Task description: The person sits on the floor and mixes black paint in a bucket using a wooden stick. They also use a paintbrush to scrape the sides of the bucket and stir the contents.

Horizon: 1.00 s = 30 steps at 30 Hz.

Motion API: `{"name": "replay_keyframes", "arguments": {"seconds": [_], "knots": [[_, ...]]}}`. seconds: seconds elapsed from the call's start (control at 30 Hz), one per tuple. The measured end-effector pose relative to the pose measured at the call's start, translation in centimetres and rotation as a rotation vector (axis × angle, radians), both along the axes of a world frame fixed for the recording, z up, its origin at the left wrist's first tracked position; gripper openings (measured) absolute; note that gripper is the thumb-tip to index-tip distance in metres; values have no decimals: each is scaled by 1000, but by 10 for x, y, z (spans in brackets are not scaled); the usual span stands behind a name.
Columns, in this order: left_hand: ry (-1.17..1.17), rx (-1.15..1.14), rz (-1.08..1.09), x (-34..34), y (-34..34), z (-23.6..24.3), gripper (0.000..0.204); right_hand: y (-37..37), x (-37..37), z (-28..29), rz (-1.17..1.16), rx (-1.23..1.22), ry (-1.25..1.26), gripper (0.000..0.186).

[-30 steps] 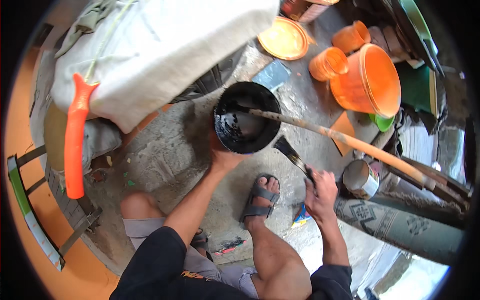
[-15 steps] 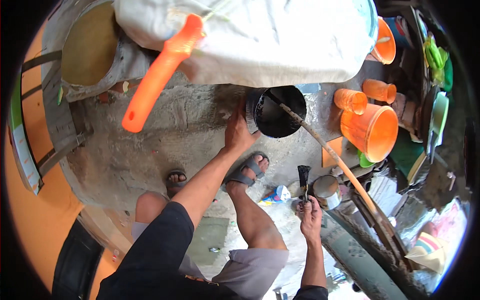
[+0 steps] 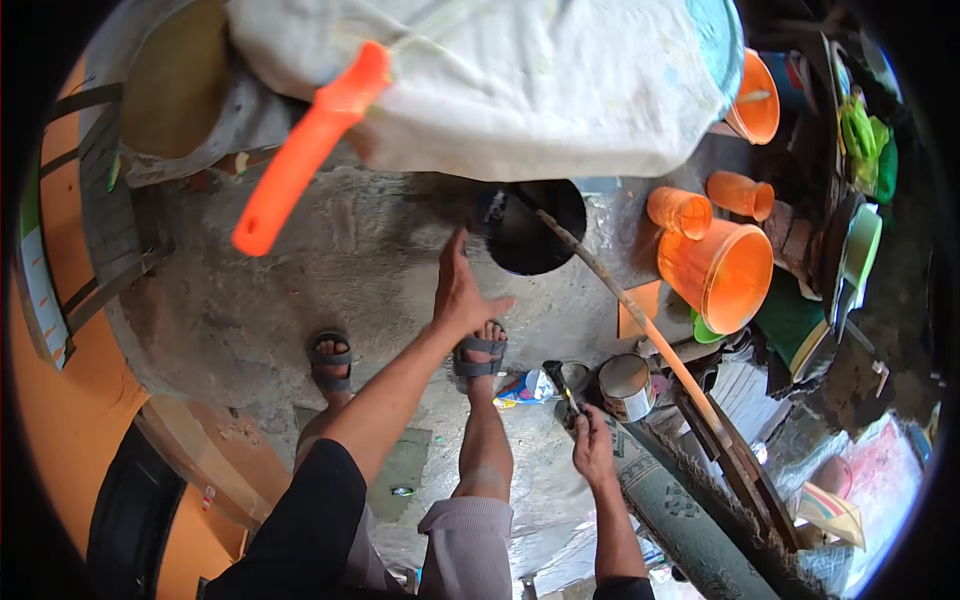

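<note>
My left hand [image 3: 462, 295] is open with its fingers spread, just below and left of a black bucket [image 3: 540, 238] and apart from it. A long wooden stick [image 3: 650, 325] leans out of the bucket toward the lower right; the bucket's inside looks dark. In my right hand [image 3: 594, 445] is a paintbrush [image 3: 560, 380] with black bristles, held by its handle. The bristles are over or beside a small round tin or lid [image 3: 577, 375]; whether they touch it I cannot tell. A paint can [image 3: 626, 388] stands just right of the brush.
A pale cloth-covered surface [image 3: 520, 90] spans the top, with an orange plastic handle [image 3: 300, 165] in front of it. Orange buckets [image 3: 735, 280] and cups [image 3: 680, 212] lie at the right. Planks and a rolled green mat [image 3: 680, 500] fill the lower right. A crumpled packet [image 3: 527, 387] lies near my foot.
My left hand has let go of the black bucket's side and drawn back from it. My right hand has lowered the brush, its bristles now tilted left by the small round tin or lid.
</note>
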State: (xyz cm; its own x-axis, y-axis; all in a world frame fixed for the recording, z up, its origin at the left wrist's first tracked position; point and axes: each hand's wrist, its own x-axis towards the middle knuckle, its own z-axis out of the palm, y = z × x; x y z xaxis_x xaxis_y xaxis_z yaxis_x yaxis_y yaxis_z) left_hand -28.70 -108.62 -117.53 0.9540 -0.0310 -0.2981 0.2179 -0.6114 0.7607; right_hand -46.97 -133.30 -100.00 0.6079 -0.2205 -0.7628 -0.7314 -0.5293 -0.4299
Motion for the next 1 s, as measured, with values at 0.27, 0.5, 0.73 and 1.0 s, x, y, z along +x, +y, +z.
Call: {"name": "replay_keyframes", "arguments": {"seconds": [0.27,0.5,0.73,1.0], "knots": [[-224,-209,145,45,-50,-60,135,-33,-127,-21,-364,-3,69,30],[-278,-189,142,47,-64,-64,126,-38,-146,-19,-443,44,73,26],[-98,-97,199,46,-58,-55,118,-44,-130,-6,-407,79,5,26],[-35,101,175,32,-43,-36,118,-53,-90,5,-295,70,-19,25]]}}
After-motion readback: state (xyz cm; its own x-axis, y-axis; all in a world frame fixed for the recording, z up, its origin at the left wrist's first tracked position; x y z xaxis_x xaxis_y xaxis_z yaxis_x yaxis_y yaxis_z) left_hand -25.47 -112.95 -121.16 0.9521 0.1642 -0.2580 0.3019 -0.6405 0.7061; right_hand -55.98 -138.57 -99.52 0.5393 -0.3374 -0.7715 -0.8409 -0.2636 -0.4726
